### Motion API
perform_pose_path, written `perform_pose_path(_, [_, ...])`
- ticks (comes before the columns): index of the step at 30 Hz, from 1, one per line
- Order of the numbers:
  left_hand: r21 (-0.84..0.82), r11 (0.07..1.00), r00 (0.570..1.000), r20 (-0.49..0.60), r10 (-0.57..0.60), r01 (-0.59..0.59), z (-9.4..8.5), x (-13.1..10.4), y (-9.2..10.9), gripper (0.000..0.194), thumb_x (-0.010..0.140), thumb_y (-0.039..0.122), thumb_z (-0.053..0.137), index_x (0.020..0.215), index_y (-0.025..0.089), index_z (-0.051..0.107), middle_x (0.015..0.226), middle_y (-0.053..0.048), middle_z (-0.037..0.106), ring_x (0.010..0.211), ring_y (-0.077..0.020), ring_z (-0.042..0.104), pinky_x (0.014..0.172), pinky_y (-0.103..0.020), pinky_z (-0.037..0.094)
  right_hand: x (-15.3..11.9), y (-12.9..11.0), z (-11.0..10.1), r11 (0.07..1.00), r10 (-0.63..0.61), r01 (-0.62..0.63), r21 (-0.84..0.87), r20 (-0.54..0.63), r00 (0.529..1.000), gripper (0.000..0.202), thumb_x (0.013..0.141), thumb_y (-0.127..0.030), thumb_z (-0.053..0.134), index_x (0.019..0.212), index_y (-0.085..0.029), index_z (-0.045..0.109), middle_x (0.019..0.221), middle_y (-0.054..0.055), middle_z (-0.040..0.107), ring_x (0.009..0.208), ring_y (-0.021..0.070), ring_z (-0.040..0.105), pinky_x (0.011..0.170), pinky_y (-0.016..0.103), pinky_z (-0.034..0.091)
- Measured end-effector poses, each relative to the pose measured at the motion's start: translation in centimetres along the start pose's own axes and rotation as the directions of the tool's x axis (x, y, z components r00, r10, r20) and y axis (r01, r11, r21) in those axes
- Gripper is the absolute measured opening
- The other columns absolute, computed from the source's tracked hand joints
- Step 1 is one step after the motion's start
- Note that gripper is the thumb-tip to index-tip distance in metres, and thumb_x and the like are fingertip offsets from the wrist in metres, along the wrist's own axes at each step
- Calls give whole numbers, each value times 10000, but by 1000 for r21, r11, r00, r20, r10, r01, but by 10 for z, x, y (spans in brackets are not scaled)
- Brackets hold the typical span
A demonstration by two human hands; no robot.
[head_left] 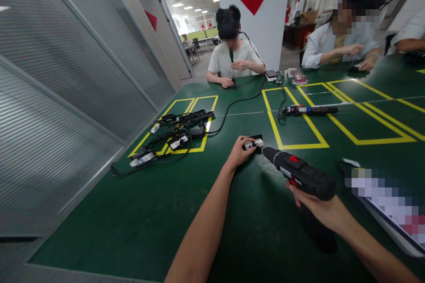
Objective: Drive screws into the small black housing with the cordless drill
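Observation:
A black and red cordless drill (299,171) is gripped by my right hand (314,203), its chuck pointing left and away from me. Its tip is close to a small black and white part (255,142) lying on the green table; whether they touch I cannot tell. My left hand (241,150) has its fingers closed on that small part and presses it against the tabletop. A ring shows on one of its fingers. The part's exact kind is too small to make out.
Tangled black cables with adapters (179,130) lie to the left. Beyond the drill is a pen-like electric tool (310,110) among yellow tape outlines. A blurred flat item (385,199) is at right. A person (237,55) opposite holds a screwdriver; another (341,48) sits further right.

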State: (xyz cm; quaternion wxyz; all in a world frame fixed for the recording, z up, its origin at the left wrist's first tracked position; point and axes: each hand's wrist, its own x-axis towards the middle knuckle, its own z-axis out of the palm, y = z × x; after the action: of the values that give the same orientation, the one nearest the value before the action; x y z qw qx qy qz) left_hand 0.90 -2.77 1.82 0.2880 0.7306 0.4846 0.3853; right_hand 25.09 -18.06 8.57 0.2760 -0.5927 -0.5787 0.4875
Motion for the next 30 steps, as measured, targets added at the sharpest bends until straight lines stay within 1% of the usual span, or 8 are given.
perform_pose_path(2, [0,1000,1000,5,-9,9,0,0,1,291,769,287,606,1049,208,623,1117,-60,485,1054,-171,516,966,-314,400,1,1,0,1000,-4,4,5,7,1000,245,810,-455,564,793,-236,673,603,10,644,618,203,631,529,311,503])
perform_pose_path(5, [0,1000,1000,4,-10,10,0,0,1,282,782,295,593,1047,206,623,1111,-59,485,1053,-169,516,972,-315,396,1,3,0,1000,-5,5,9,15,1000,265,815,-464,556,787,-233,682,633,21,663,642,209,645,541,313,511])
perform_pose_path(10, [-11,1000,1000,-7,3,-3,0,0,0,268,801,316,572,1039,205,628,1089,-59,491,1053,-168,514,985,-315,385,1,3,-1,1000,-7,7,10,6,1000,255,809,-459,565,788,-236,687,608,11,653,614,201,637,552,317,519])
perform_pose_path(17, [-11,1000,1000,-10,0,-1,0,0,1,264,790,304,584,1029,205,635,1086,-63,497,1070,-177,509,992,-326,380,0,0,-2,1000,-15,15,25,2,1000,291,790,-439,586,604,-231,669,570,29,642,640,219,656,528,304,524])
perform_pose_path(22, [-12,1000,1000,-9,19,-19,1,-1,-3,275,790,298,583,1045,206,625,1102,-64,482,1074,-174,508,986,-320,387,0,1,1,1000,-17,17,21,-1,1000,248,800,-425,579,678,-229,671,571,17,636,597,210,643,524,316,519])
perform_pose_path(26, [-13,1000,1000,-6,25,-25,1,-1,-4,274,794,311,579,1045,210,623,1109,-63,476,1078,-174,505,985,-319,386,1,-2,1,1000,-13,13,17,-4,1000,330,801,-418,577,535,-223,597,647,48,671,699,237,663,539,318,524])
perform_pose_path(28, [-11,1000,1000,-5,17,-18,0,-1,-3,272,792,310,580,1041,210,625,1106,-63,477,1086,-179,500,993,-327,379,1,-4,0,1000,-12,12,15,-8,1000,355,794,-417,584,497,-223,576,691,60,688,749,251,667,544,318,529])
perform_pose_path(30, [-10,1000,1000,-7,6,-6,0,-1,-1,269,791,308,582,1036,209,629,1105,-64,480,1091,-182,498,1004,-335,370,1,-5,-1,1000,-14,14,13,-11,1000,366,788,-419,592,479,-226,571,691,64,691,788,266,670,548,319,536])
